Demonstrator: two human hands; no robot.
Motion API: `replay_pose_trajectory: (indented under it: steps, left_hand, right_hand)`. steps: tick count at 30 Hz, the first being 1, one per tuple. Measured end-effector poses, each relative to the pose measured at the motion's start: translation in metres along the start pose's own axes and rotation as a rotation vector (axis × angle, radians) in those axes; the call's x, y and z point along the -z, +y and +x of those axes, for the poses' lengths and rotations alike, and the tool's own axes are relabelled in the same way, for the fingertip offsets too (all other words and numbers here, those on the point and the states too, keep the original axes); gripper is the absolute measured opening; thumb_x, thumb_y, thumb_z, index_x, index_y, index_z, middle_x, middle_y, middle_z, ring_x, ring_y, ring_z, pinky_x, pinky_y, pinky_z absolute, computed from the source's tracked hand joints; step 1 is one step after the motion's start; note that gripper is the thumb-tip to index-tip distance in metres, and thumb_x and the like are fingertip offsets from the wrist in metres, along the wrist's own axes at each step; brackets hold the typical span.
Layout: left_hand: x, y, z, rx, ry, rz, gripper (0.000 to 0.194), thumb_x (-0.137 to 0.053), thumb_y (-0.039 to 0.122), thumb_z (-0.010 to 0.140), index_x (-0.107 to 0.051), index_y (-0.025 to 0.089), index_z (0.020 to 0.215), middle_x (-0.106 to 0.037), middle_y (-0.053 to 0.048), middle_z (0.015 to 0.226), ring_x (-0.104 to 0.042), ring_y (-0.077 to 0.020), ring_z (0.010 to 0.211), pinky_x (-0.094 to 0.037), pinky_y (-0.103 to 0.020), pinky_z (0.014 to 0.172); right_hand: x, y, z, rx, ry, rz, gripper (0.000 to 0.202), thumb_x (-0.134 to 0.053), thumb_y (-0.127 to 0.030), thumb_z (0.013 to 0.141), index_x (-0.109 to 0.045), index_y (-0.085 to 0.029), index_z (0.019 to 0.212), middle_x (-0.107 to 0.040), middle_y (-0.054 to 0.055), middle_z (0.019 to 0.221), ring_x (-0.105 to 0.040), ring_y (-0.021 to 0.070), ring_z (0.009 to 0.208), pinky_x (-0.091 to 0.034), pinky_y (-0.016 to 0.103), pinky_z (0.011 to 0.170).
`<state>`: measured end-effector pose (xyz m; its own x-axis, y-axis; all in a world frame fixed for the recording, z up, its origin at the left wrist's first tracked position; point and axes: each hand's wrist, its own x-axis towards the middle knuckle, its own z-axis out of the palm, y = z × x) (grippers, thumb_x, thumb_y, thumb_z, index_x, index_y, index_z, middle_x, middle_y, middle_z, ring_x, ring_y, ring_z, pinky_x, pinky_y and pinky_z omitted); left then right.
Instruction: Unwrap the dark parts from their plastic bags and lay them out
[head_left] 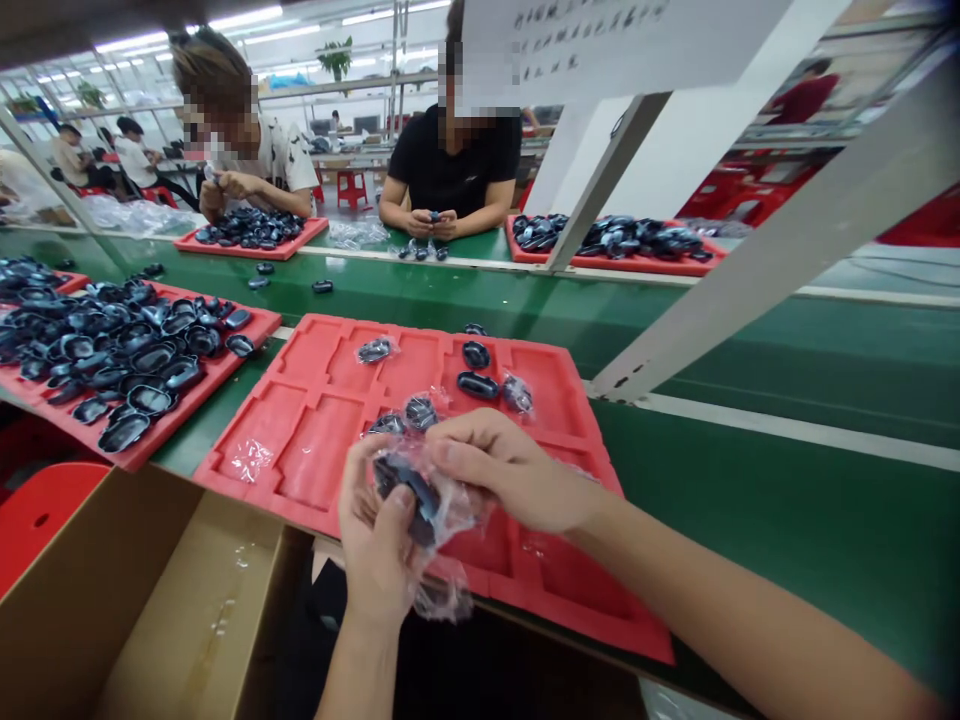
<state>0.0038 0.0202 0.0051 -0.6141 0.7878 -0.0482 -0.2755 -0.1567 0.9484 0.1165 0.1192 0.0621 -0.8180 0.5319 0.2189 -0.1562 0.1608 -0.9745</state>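
My left hand (379, 540) is closed around a dark, glossy oval part (411, 492), its thumb pressing on the surface. My right hand (499, 465) pinches clear plastic film (456, 505) at the part's right side. Both hands are above a red foam tray (319, 440) with shallow moulded compartments. Just beyond the fingers, a film-wrapped part (421, 411) lies on the tray. Farther back are two bare dark parts, one of them an oval (477, 385), and a wrapped one (517, 393). Another wrapped part (374, 349) rests near the tray's back edge.
A red tray heaped with dark parts (150, 357) is at the left. Below it stands an open cardboard box (202, 590). A slanted metal post (750, 240) rises at the right. Two people work across the green bench (420, 300), with more loaded trays beside them.
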Motion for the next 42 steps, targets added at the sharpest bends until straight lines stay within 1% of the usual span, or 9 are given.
replay_pose_trajectory:
  steps: [4, 9, 15, 19, 23, 26, 32, 37, 42]
  left_hand:
    - [0.003, -0.001, 0.009, -0.068, 0.065, 0.096, 0.031, -0.079, 0.043, 0.084, -0.068, 0.021, 0.102, -0.062, 0.003, 0.061, -0.054, -0.0096, 0.048, -0.046, -0.018, 0.049]
    - [0.005, -0.006, 0.008, -0.195, 0.137, 0.144, 0.036, -0.08, 0.051, 0.081, -0.069, 0.018, 0.087, -0.067, 0.0, 0.07, -0.063, -0.0121, 0.059, -0.05, -0.018, 0.054]
    - [-0.003, -0.005, 0.008, -0.012, 0.15, -0.03, 0.054, -0.085, 0.058, 0.074, -0.05, 0.017, 0.067, -0.065, 0.002, 0.076, -0.041, -0.0024, 0.044, -0.038, -0.014, 0.04]
    - [-0.003, -0.008, 0.01, 0.026, 0.098, 0.02, 0.056, -0.082, 0.058, 0.076, -0.042, 0.021, 0.069, -0.037, 0.012, 0.048, -0.026, -0.003, 0.037, -0.026, -0.012, 0.035]
    - [-0.002, -0.014, 0.012, 0.027, 0.021, 0.104, 0.048, -0.079, 0.059, 0.079, -0.06, 0.02, 0.099, -0.057, 0.007, 0.059, -0.035, -0.0042, 0.038, -0.03, -0.014, 0.036]
    - [-0.002, -0.015, 0.011, -0.069, 0.023, 0.187, 0.049, -0.072, 0.054, 0.088, -0.062, 0.021, 0.123, -0.063, 0.002, 0.073, -0.044, -0.0065, 0.047, -0.037, -0.015, 0.044]
    - [0.006, -0.01, 0.016, -0.325, -0.257, 0.578, 0.04, -0.076, 0.039, 0.084, -0.068, 0.024, 0.121, -0.07, -0.007, 0.108, -0.065, -0.0241, 0.1, -0.052, -0.037, 0.093]
    - [0.022, -0.008, 0.032, -0.273, -0.519, 0.778, 0.039, -0.077, 0.026, 0.08, -0.072, 0.028, 0.119, -0.07, -0.01, 0.121, -0.063, -0.0314, 0.117, -0.047, -0.05, 0.106]
    - [0.018, -0.001, 0.022, -0.247, -0.203, 0.438, 0.02, -0.068, 0.036, 0.091, -0.074, 0.022, 0.104, -0.074, -0.007, 0.091, -0.07, -0.0195, 0.08, -0.057, -0.028, 0.073]
  right_hand:
    - [0.009, -0.007, -0.004, 0.193, 0.199, -0.525, 0.034, -0.06, -0.039, 0.1, -0.053, -0.02, 0.072, -0.056, 0.0, 0.068, -0.049, 0.0112, 0.061, -0.039, 0.025, 0.057]
    - [0.0, -0.013, -0.017, 0.309, 0.1, -0.98, 0.018, -0.055, -0.031, 0.103, -0.065, -0.02, 0.112, -0.075, 0.008, 0.098, -0.069, 0.0198, 0.086, -0.052, 0.032, 0.073]
    - [0.008, 0.004, -0.007, 0.405, 0.428, -1.049, 0.023, -0.045, -0.015, 0.102, -0.063, -0.016, 0.116, -0.076, 0.009, 0.099, -0.072, 0.0189, 0.085, -0.057, 0.03, 0.074]
    - [0.07, 0.021, 0.02, -0.029, 0.72, -0.918, 0.025, -0.051, -0.013, 0.092, -0.065, -0.014, 0.113, -0.075, 0.006, 0.085, -0.07, 0.0168, 0.07, -0.054, 0.028, 0.071]
    - [0.135, 0.04, 0.033, -0.511, 0.737, -1.01, 0.034, -0.053, -0.014, 0.094, -0.063, -0.006, 0.126, -0.077, 0.017, 0.105, -0.073, 0.0246, 0.09, -0.053, 0.036, 0.089]
    - [0.154, 0.042, 0.023, -0.622, 0.592, -1.087, 0.039, -0.057, -0.016, 0.093, -0.063, -0.006, 0.131, -0.072, 0.021, 0.123, -0.071, 0.0288, 0.105, -0.051, 0.037, 0.094]
    - [0.152, 0.031, -0.002, -0.476, 0.013, -1.133, 0.044, -0.065, 0.002, 0.07, -0.075, -0.02, 0.107, -0.075, 0.007, 0.119, -0.068, 0.0264, 0.106, -0.05, 0.031, 0.084]
    - [0.141, 0.006, -0.007, -0.417, 0.11, -1.25, 0.012, -0.07, -0.01, 0.077, -0.063, -0.02, 0.075, -0.068, 0.004, 0.078, -0.06, 0.0188, 0.071, -0.037, 0.03, 0.063]
    - [0.074, -0.044, -0.018, -0.009, 0.285, -1.018, 0.025, -0.062, -0.033, 0.096, -0.053, -0.022, 0.075, -0.057, -0.001, 0.063, -0.046, 0.0125, 0.055, -0.029, 0.029, 0.058]
